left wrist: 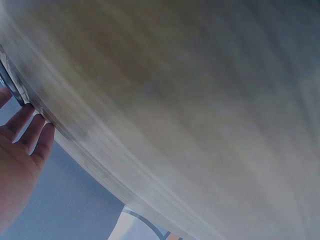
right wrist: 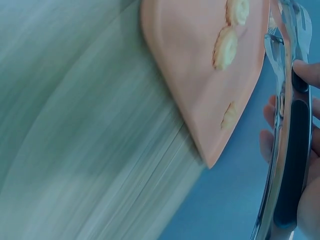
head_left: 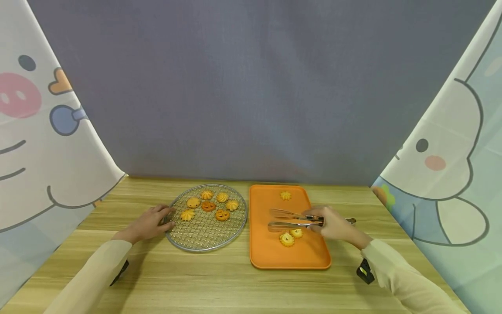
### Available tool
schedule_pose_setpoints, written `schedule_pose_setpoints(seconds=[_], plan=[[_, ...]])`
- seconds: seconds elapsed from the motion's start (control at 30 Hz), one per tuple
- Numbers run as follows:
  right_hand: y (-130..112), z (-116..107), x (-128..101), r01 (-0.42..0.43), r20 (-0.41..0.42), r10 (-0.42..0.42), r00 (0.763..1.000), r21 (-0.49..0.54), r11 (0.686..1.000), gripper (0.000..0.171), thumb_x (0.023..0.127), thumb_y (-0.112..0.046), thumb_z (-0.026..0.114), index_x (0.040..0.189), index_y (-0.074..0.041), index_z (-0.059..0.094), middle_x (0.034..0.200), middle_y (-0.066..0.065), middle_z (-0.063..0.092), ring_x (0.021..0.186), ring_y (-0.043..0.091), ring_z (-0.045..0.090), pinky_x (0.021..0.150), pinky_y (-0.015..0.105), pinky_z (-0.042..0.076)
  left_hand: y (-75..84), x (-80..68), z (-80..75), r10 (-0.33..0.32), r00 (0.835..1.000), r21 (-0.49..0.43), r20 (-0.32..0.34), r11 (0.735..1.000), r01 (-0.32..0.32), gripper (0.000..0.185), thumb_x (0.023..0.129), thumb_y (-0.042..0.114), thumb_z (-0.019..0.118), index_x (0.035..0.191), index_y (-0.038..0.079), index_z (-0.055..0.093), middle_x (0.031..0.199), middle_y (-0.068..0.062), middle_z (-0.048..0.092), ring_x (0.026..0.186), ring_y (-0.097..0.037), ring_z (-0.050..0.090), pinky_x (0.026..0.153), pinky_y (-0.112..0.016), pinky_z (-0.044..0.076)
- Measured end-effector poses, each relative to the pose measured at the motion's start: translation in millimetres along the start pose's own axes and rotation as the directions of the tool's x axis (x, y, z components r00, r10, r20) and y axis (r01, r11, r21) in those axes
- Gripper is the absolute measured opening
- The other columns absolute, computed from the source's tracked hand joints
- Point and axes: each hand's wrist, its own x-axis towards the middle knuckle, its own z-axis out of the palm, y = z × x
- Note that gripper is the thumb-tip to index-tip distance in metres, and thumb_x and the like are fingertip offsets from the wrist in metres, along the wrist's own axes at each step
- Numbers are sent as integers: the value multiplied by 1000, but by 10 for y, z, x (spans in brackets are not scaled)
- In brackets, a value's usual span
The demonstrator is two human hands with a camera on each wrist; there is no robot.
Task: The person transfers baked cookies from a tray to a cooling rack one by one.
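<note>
A round wire rack (head_left: pixel 196 237) lies on the wooden table with several orange cookies (head_left: pixel 208 206) on it. My left hand (head_left: pixel 150 223) rests with straight fingers (left wrist: pixel 31 132) against the rack's left rim (left wrist: pixel 11 86). To the right lies an orange tray (head_left: pixel 270 255) with three cookies: one at the far end (head_left: pixel 285 195) and two near the middle (head_left: pixel 287 239). My right hand (head_left: pixel 333 223) grips metal tongs (head_left: pixel 288 220) over the tray, tips pointing left and apart, nothing between them. The right wrist view shows the tongs' handle (right wrist: pixel 292 165) in my fingers beside the tray (right wrist: pixel 190 75).
The wooden table (head_left: pixel 196 279) runs to a grey backdrop (head_left: pixel 251 87) behind. Cartoon-printed curtains hang at the left (head_left: pixel 35 131) and right (head_left: pixel 451 174) sides. Both wrist views are blurred.
</note>
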Motion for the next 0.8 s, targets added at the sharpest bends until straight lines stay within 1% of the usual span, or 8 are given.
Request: schedule_pose_setpoints(seconds=[0.17,0.3,0.33,0.4,0.53,0.57,0.63,0.8], plan=[[52,-50,-86,20,6,-20,1000,24,1000,34,80,-6,67,113,-1,63,112,18,63,50,-3,34,44,18,33,0,-1,-1,-12,1000,-6,13,1000,12,43,85,27,63,120,3,55,116,-24,53,100,-46,52,82,-59,42],[86,-70,-140,10,12,-11,1000,48,999,33,79,-5,67,112,-2,64,110,18,64,41,-4,23,39,16,30,1,-8,-2,-23,1000,-13,19,1000,23,45,86,27,63,122,3,55,118,-25,52,102,-48,51,83,-60,41],[94,-74,-155,18,11,-19,1000,51,999,32,79,-6,67,111,-1,64,109,18,64,43,-4,30,41,16,32,1,-8,-3,-23,1000,-13,19,1000,23,45,86,27,63,122,2,54,118,-25,52,103,-48,50,83,-60,41],[110,-82,-187,37,6,-37,999,57,998,32,79,-6,68,110,1,64,108,20,64,48,-3,36,42,17,34,2,-9,-4,-23,1000,-14,20,1000,23,46,86,28,63,122,2,54,118,-26,52,103,-48,50,84,-60,41],[153,-86,-245,72,-9,-71,997,66,995,33,77,-6,70,108,2,64,106,21,64,52,-2,41,43,17,36,5,-6,-7,-25,999,-20,28,999,26,46,86,28,63,122,2,54,118,-25,52,103,-48,50,83,-60,41],[163,-87,-255,74,-10,-73,997,68,995,33,77,-5,70,108,2,64,105,21,64,48,-4,36,40,17,35,6,-5,-8,-27,999,-22,30,999,27,46,86,28,63,123,2,54,118,-25,52,103,-48,50,83,-60,41],[179,-87,-274,80,-11,-79,997,69,994,33,76,-3,70,108,1,64,104,19,65,45,-6,30,38,16,34,3,-5,-9,-27,999,-24,30,999,28,46,86,28,62,123,1,54,118,-25,52,103,-48,50,83,-60,40],[204,-83,-309,97,0,-98,995,72,993,33,74,0,70,107,0,65,100,16,65,44,-9,29,37,15,35,-6,-12,3,-33,999,-26,31,999,34,46,87,27,61,124,1,53,118,-26,52,104,-48,49,84,-61,39]])
